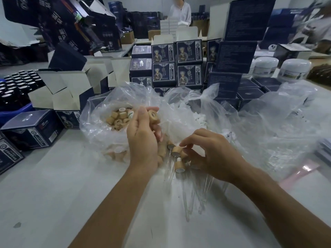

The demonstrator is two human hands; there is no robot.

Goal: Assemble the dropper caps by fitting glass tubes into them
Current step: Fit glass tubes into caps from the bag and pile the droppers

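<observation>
My left hand (143, 135) is raised over the table and grips a bamboo-coloured dropper cap (153, 116) between thumb and fingers, just beside a clear plastic bag (93, 126) full of loose caps (119, 118). Lower right, my right hand (211, 154) pinches an assembled cap (177, 151) among a small heap of finished droppers. Their glass tubes (193, 196) lie fanned toward me on the white table (53, 185).
A second clear bag (198, 119) with white rubber bulbs sits behind my right hand. More crumpled plastic (279, 133) spreads to the right. Dark printed boxes (177, 63) are stacked behind, open cartons (66, 93) stand at left, white jars (295, 68) at right. A person (180, 11) stands far back.
</observation>
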